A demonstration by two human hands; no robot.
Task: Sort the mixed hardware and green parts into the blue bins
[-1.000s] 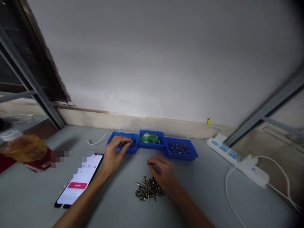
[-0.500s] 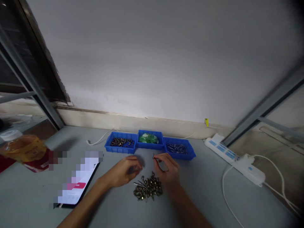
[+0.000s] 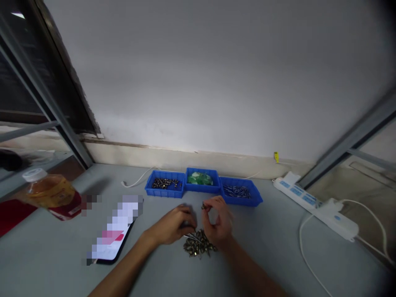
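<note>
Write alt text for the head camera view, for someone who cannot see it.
Two bare hands work at a pile of screws on a grey table: the left hand reaches into it, the right hand pinches a small piece. Behind stand three blue trays, with a phone to the left.

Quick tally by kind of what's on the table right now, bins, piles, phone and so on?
Blue bins: 3 (left bin, middle bin, right bin)
Loose screw pile: 1, under the left hand and right hand
Phone: 1
Bottle: 1
Power strip: 1
Total: 7
</note>
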